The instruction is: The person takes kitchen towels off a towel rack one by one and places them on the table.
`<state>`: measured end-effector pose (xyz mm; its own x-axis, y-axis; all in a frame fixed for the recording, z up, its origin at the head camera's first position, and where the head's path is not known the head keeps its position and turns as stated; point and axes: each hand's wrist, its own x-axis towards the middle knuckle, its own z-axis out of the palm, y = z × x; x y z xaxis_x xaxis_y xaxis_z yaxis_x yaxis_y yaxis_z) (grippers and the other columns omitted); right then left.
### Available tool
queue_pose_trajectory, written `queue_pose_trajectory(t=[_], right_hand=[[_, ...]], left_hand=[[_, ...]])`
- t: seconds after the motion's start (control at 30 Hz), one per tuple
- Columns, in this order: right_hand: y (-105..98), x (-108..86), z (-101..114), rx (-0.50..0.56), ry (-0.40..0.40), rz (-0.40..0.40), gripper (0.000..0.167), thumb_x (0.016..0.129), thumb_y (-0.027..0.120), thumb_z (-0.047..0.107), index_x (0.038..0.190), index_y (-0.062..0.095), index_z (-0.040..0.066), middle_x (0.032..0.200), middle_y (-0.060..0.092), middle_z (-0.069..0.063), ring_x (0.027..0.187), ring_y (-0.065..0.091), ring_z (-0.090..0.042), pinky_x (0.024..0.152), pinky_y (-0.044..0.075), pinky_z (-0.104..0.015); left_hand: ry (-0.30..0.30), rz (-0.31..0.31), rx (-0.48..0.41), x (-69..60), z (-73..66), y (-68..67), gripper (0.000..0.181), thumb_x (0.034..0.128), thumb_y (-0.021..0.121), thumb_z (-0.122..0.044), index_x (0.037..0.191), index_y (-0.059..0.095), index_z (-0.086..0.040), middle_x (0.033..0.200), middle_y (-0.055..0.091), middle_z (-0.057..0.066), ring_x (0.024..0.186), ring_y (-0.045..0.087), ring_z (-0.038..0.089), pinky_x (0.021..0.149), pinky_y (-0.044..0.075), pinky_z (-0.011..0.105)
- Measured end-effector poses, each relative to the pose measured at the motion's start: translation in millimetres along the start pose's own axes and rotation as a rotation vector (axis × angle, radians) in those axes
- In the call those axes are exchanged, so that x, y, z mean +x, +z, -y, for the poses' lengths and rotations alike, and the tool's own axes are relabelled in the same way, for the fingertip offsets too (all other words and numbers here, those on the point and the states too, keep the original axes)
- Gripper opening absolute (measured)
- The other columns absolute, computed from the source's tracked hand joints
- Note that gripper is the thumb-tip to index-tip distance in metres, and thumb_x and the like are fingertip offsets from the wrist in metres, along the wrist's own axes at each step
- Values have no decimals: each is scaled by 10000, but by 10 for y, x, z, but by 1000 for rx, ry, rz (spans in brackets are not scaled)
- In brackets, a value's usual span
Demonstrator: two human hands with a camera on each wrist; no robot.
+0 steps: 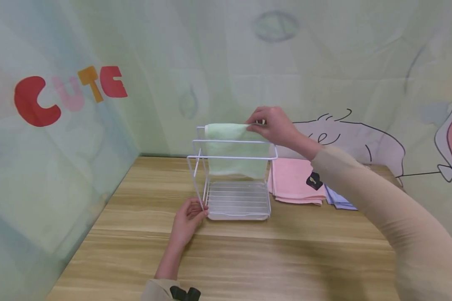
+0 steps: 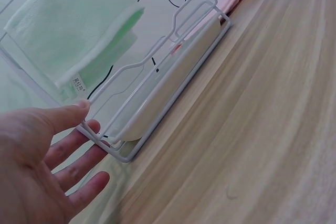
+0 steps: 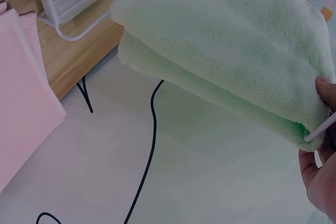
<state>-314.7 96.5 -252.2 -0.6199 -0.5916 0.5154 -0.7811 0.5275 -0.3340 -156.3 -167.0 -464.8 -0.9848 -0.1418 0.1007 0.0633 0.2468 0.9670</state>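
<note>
A white wire towel rack [image 1: 232, 158] with a shallow tray [image 1: 237, 200] at its base stands on the wooden table. Over its rearmost, highest bar hangs a pale green towel [image 1: 226, 133], folded across the wire; a small label shows at its lower edge in the left wrist view. With thumb and fingers, my right hand [image 1: 273, 125] pinches the towel's top right corner around the bar end [image 3: 321, 128]. My left hand [image 1: 186, 221] holds the rack's front left lower corner, thumb and index finger on the wire, the other fingers [image 2: 86, 192] loosely extended.
To the right of the rack lies a stack of folded pink towels [image 1: 291, 182], with folded blue towels [image 1: 340, 198] beside it, partly behind my right sleeve. A printed curtain [image 1: 165, 83] hangs close behind the wooden table [image 1: 248, 259] and along its left side.
</note>
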Motion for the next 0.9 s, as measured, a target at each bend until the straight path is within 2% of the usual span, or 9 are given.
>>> queue_pose_trajectory(t=[0.3,0.63,0.9], right_hand=[[0,0,-5,-22,0,-13,130,894,724,115,990,770,40,942,749,-101,777,634,-185,675,502,-274],[-43,28,26,-17,-16,-8,168,900,713,103,1042,757,26,985,755,-127,869,683,-228,758,563,-363],[-221,131,127,-36,-37,-24,161,902,711,103,1043,756,38,974,752,-108,814,623,-205,718,491,-295]], left_hand=[[3,4,13,-3,-18,4,315,855,695,39,1148,578,27,1102,711,238,1059,683,299,926,543,179],[12,-9,20,-7,-1,8,317,844,703,40,1139,586,35,1083,713,235,994,693,205,894,548,163],[-18,-1,16,4,-12,0,331,847,702,32,1156,585,9,1108,714,218,1038,685,255,883,520,118]])
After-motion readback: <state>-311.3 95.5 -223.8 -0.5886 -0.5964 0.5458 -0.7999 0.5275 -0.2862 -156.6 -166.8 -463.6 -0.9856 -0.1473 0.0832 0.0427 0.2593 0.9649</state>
